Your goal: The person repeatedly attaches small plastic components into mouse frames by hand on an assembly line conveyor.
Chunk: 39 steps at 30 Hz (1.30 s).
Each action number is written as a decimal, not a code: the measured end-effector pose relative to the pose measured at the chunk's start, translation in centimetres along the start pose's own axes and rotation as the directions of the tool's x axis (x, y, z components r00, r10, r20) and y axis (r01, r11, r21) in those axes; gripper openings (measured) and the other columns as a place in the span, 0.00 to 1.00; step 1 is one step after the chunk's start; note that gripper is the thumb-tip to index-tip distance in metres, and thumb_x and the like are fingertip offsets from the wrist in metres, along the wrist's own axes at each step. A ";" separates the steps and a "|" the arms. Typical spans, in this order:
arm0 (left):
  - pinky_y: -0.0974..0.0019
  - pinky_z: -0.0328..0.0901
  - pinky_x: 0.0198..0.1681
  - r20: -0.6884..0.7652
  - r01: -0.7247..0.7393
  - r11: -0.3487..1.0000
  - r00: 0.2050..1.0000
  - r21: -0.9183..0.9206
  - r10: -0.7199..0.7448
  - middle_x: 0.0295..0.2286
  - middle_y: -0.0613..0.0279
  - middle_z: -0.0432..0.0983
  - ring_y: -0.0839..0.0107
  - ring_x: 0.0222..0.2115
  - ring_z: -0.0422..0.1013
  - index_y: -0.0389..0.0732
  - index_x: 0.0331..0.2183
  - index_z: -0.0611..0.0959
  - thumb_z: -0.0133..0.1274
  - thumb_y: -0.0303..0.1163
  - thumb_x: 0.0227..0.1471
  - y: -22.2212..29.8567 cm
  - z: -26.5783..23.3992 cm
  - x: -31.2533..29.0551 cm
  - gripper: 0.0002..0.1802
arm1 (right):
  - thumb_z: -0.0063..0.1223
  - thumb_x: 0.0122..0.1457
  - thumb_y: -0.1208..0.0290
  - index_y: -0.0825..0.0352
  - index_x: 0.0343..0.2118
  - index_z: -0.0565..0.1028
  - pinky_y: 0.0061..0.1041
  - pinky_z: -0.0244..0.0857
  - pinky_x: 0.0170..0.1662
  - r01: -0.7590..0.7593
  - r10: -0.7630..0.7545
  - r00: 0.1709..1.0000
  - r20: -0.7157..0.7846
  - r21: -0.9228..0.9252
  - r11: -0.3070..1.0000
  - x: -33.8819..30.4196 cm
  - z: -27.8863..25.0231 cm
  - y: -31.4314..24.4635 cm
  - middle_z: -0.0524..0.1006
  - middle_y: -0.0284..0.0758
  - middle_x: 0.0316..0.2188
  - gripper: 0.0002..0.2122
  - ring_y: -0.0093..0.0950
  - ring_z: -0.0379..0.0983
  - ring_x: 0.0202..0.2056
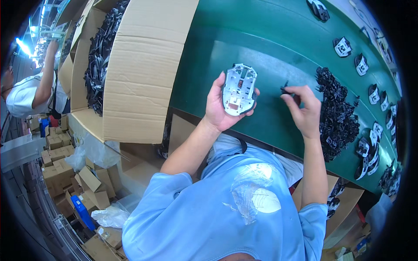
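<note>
My left hand (216, 108) holds a computer mouse shell (239, 89) above the green work surface (270, 61). The shell is pale grey inside with a dark rim, and its open inner side faces up. To the right, my right hand (307, 111) pinches a small black plastic part (285, 88) between thumb and fingertips, apart from the shell. Close beyond the right hand lies a heap of small black plastic parts (337, 117).
On the left stands a large cardboard box (143, 65) filled with black plastic pieces (101, 65). Several mouse shells (342, 47) lie along the far right. Cardboard boxes and plastic bags (111, 215) cover the lower left floor. Another person (32, 91) works at the far left.
</note>
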<state>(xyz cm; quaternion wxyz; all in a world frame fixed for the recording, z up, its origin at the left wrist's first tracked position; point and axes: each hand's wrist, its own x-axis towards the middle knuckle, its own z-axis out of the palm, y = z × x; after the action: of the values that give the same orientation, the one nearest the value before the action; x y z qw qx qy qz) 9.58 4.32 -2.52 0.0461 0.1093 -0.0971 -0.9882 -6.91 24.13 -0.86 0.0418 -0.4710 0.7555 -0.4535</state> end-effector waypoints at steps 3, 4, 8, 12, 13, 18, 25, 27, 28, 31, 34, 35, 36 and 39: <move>0.62 0.75 0.28 -0.022 -0.042 0.969 0.999 0.243 0.049 0.46 0.41 0.79 0.59 0.37 0.80 0.43 0.60 0.73 0.31 0.58 0.70 -0.6 0.0 0.1 0.34 | 0.63 0.60 0.80 0.70 0.40 0.81 0.21 0.69 0.36 -0.154 0.192 0.974 -0.120 0.268 0.951 -0.9 -0.1 -1.4 0.82 0.34 0.32 0.06 0.21 0.76 0.31; 0.62 0.75 0.28 -0.026 -0.038 0.971 0.999 0.236 0.046 0.46 0.41 0.79 0.59 0.37 0.80 0.43 0.60 0.73 0.31 0.58 0.70 -0.8 0.5 0.2 0.34 | 0.62 0.62 0.80 0.72 0.40 0.81 0.18 0.69 0.37 -0.158 0.261 0.947 -0.188 0.436 0.886 -1.2 0.1 -2.0 0.82 0.33 0.33 0.05 0.18 0.76 0.32; 0.64 0.76 0.29 -0.023 0.019 0.942 1.000 0.335 -0.012 0.47 0.43 0.79 0.63 0.37 0.81 0.41 0.60 0.72 0.28 0.60 0.70 -1.3 1.4 0.3 0.36 | 0.61 0.63 0.79 0.73 0.42 0.80 0.16 0.69 0.40 -0.202 0.314 0.943 -0.111 0.559 0.804 -1.5 0.6 -4.3 0.82 0.32 0.35 0.06 0.17 0.76 0.35; 0.69 0.75 0.25 0.037 0.250 0.944 0.964 0.213 -0.264 0.41 0.56 0.82 0.71 0.34 0.81 0.40 0.57 0.75 0.30 0.59 0.71 -0.9 0.7 -0.5 0.36 | 0.63 0.60 0.81 0.73 0.42 0.83 0.15 0.65 0.36 -0.305 0.320 0.946 0.051 0.475 0.825 -1.5 0.5 -5.1 0.81 0.31 0.32 0.08 0.17 0.73 0.32; 0.71 0.72 0.20 -0.011 0.289 0.920 0.955 0.263 -0.297 0.40 0.57 0.82 0.73 0.31 0.80 0.40 0.57 0.76 0.30 0.60 0.70 -0.9 1.3 -0.6 0.37 | 0.65 0.57 0.82 0.72 0.41 0.84 0.16 0.64 0.33 -0.340 0.364 0.927 0.088 0.603 0.722 -1.7 1.0 -4.9 0.80 0.31 0.30 0.09 0.16 0.72 0.30; 0.74 0.66 0.16 -0.064 0.360 0.849 0.929 0.388 -0.365 0.34 0.60 0.81 0.73 0.20 0.75 0.42 0.61 0.70 0.30 0.52 0.70 -1.5 3.1 -1.1 0.31 | 0.68 0.53 0.82 0.69 0.38 0.84 0.21 0.64 0.30 0.134 -0.110 0.987 -0.118 0.216 0.967 -1.9 1.3 -3.7 0.83 0.36 0.29 0.09 0.26 0.73 0.28; 0.58 0.72 0.25 0.308 -0.286 -0.158 0.941 0.945 0.138 0.24 0.51 0.77 0.58 0.17 0.72 0.32 0.67 0.49 0.76 0.52 0.35 -3.7 5.9 -1.7 0.72 | 0.63 0.62 0.79 0.71 0.42 0.82 0.18 0.67 0.36 -0.121 0.407 0.878 -0.254 0.703 0.700 -3.6 4.8 -4.1 0.82 0.32 0.37 0.07 0.17 0.73 0.32; 0.62 0.74 0.33 0.410 -0.293 -0.457 0.894 0.840 0.180 0.42 0.45 0.79 0.54 0.30 0.79 0.35 0.66 0.60 0.81 0.52 0.21 -3.7 5.8 -1.5 0.75 | 0.61 0.64 0.78 0.72 0.46 0.80 0.16 0.69 0.39 -0.190 0.554 0.826 -0.104 0.874 0.448 -3.9 5.1 -5.2 0.81 0.31 0.40 0.08 0.15 0.74 0.36; 0.62 0.74 0.33 0.412 -0.298 -0.459 0.895 0.837 0.172 0.42 0.45 0.79 0.54 0.30 0.79 0.35 0.66 0.60 0.81 0.52 0.21 -3.3 6.1 -1.4 0.75 | 0.61 0.64 0.78 0.72 0.46 0.80 0.16 0.69 0.39 -0.185 0.557 0.823 -0.112 0.874 0.448 -4.1 5.2 -5.4 0.81 0.31 0.40 0.08 0.15 0.74 0.36; 0.57 0.71 0.47 0.447 -0.276 -0.523 0.863 0.806 0.234 0.50 0.44 0.72 0.54 0.46 0.74 0.33 0.48 0.78 0.80 0.52 0.24 -1.9 6.8 -1.2 0.52 | 0.61 0.63 0.80 0.71 0.45 0.81 0.17 0.71 0.43 -0.229 0.539 0.842 -0.001 0.905 0.359 -4.5 4.9 -6.3 0.80 0.32 0.41 0.08 0.17 0.75 0.39; 0.57 0.70 0.51 0.445 -0.503 0.157 0.844 0.850 0.301 0.51 0.46 0.72 0.58 0.49 0.73 0.34 0.52 0.76 0.79 0.51 0.28 -2.2 3.6 0.2 0.51 | 0.62 0.60 0.83 0.71 0.42 0.82 0.18 0.71 0.43 -0.162 0.356 0.927 -0.115 0.736 0.658 -3.9 4.2 -6.4 0.78 0.35 0.42 0.07 0.20 0.75 0.42; 0.58 0.68 0.55 0.301 -0.430 0.601 0.903 0.674 0.307 0.52 0.50 0.72 0.62 0.52 0.72 0.35 0.56 0.72 0.77 0.54 0.33 -3.9 2.7 -0.2 0.54 | 0.63 0.58 0.85 0.71 0.39 0.83 0.19 0.71 0.43 -0.146 0.328 0.934 -0.143 0.685 0.714 -3.4 3.8 -6.5 0.76 0.37 0.43 0.07 0.21 0.74 0.44; 0.55 0.69 0.58 0.223 -0.378 0.671 0.924 0.637 0.310 0.52 0.49 0.73 0.60 0.54 0.72 0.36 0.59 0.68 0.75 0.63 0.33 -4.1 3.1 -0.5 0.61 | 0.62 0.58 0.86 0.71 0.38 0.83 0.18 0.71 0.41 -0.101 0.310 0.931 -0.193 0.680 0.726 -3.2 3.7 -6.2 0.78 0.36 0.41 0.07 0.21 0.76 0.41; 0.55 0.70 0.57 0.149 -0.286 0.667 0.955 0.688 0.256 0.52 0.49 0.72 0.60 0.52 0.73 0.37 0.60 0.67 0.73 0.70 0.32 -4.1 3.3 -0.8 0.65 | 0.64 0.56 0.85 0.71 0.37 0.83 0.16 0.70 0.35 -0.146 0.313 0.930 -0.195 0.585 0.798 -2.8 1.9 -7.2 0.81 0.34 0.36 0.07 0.20 0.77 0.33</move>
<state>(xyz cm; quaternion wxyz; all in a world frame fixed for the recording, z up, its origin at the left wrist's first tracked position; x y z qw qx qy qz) 9.37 8.98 -0.04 0.1451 0.0833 -0.4814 -0.8604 0.41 23.98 2.27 0.1252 -0.2724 0.6388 -0.7086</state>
